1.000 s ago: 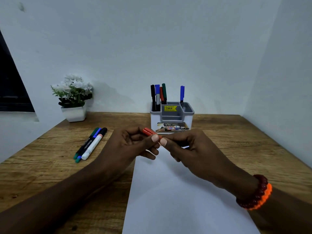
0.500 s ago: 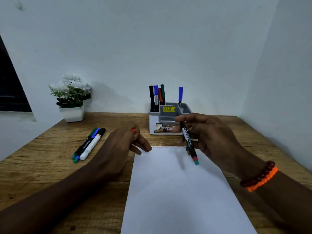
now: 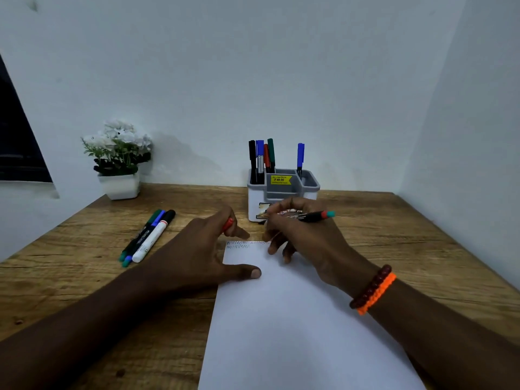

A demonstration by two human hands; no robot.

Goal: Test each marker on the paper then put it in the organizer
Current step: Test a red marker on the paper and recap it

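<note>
Wooden desk (image 3: 394, 235): right hand (image 3: 306, 235) gripping black marker (image 3: 309, 216), red-and-teal end; left hand (image 3: 197, 254) clutching red cap (image 3: 228, 224).

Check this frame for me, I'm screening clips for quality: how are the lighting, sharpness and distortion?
Head view: dim, bluish, even light; soft shadow behind the plant; table edges bowed by the wide-angle lens; right hand and marker slightly soft, scribbles on the paper barely legible.
</note>
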